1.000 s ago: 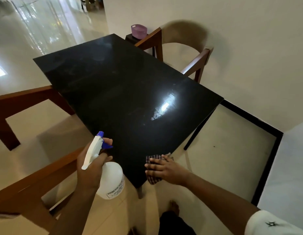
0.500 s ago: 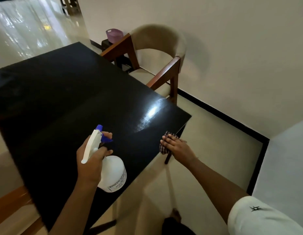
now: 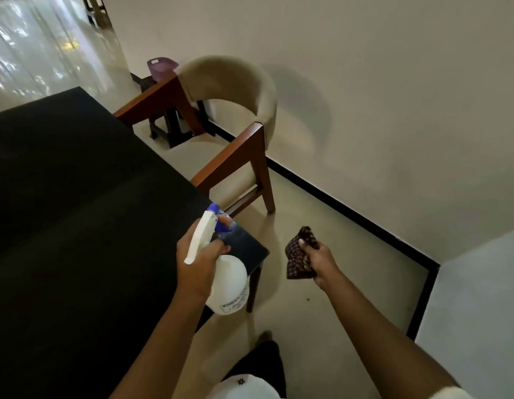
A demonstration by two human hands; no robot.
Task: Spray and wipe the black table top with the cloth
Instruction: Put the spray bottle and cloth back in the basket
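Observation:
The black table top (image 3: 77, 211) fills the left half of the view, its near right corner by my hands. My left hand (image 3: 196, 260) grips a white spray bottle (image 3: 228, 283) with a blue nozzle, held over that corner, a finger on the trigger. My right hand (image 3: 317, 259) holds a dark checked cloth (image 3: 300, 254) bunched up in the air, off the table and to the right of the corner, above the floor.
A wooden armchair (image 3: 238, 151) with a beige curved back stands at the table's right side. Behind it a purple basket (image 3: 162, 67) sits on a small dark stool. A white wall with black skirting runs along the right. My foot shows on the floor below.
My right hand has lifted the cloth off the table's corner and holds it in the air to the right. The view has shifted right along the table; the bottle stays in my left hand.

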